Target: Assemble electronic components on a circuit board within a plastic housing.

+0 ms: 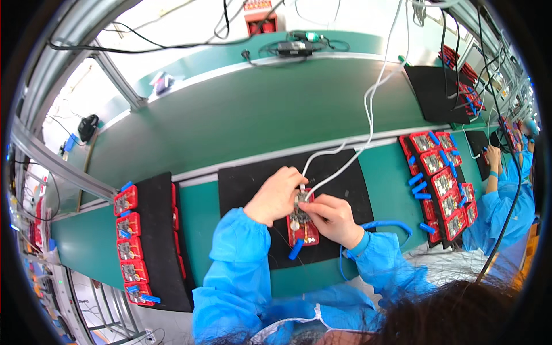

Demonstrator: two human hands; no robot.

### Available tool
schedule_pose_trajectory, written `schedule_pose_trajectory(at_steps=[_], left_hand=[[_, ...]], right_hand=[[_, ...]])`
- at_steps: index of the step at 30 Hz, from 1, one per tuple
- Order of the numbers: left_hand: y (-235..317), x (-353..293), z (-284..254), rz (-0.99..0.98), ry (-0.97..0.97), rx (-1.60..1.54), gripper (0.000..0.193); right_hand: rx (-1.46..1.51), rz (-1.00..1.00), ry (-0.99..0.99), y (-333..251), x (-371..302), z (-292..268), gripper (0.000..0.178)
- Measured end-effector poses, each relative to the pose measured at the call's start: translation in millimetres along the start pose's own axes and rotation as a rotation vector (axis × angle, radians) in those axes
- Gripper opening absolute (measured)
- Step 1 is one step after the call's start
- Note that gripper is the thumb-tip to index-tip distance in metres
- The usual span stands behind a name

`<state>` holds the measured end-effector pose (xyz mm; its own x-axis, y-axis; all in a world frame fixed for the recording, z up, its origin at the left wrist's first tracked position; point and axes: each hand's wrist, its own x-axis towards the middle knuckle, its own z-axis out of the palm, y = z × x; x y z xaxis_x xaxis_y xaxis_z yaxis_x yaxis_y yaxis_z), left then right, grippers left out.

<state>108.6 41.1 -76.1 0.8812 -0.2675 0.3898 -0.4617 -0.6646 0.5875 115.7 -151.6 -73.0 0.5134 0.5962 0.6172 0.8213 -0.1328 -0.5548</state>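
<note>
A red tray holding a circuit board (298, 221) lies on the black mat in front of me, with a blue piece (296, 249) at its near end. My left hand (277, 194) is closed at the board's far end, its fingertips on the plug of a white cable (305, 171). From the right, my right hand (336, 221) pinches at the end of a second white cable (329, 180), close over the board. Fingers partly hide both cable ends, so how far they are seated cannot be seen. A blue coiled wrist cord (391, 223) runs by my right wrist.
Red trays with boards stand in a column on the left (129, 249) and in rows on the right (444, 184). Beyond the black mat (247, 178) runs a green belt (247, 109). White cables hang from above. At the far right a co-worker's blue sleeve (497, 210) shows.
</note>
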Motion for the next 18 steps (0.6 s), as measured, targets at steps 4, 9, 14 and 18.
schedule_pose_trajectory(at_steps=[4,9,14,18], left_hand=[[-5,-14,-2,-0.005,-0.020,0.008,0.024],[-4,-14,12,0.030,-0.043,-0.020,0.028],[-8,-15,12,-0.002,-0.066,0.015,0.029],[-6,-11,8,-0.036,-0.080,-0.019,0.029]], right_hand=[[0.035,-0.047,0.016,1,-7,13,0.025],[-0.006,-0.040,0.050,-3,-18,4,0.021],[0.019,-0.046,0.077,-1,-17,9,0.018],[-0.005,-0.017,0.065,4,-16,11,0.016]])
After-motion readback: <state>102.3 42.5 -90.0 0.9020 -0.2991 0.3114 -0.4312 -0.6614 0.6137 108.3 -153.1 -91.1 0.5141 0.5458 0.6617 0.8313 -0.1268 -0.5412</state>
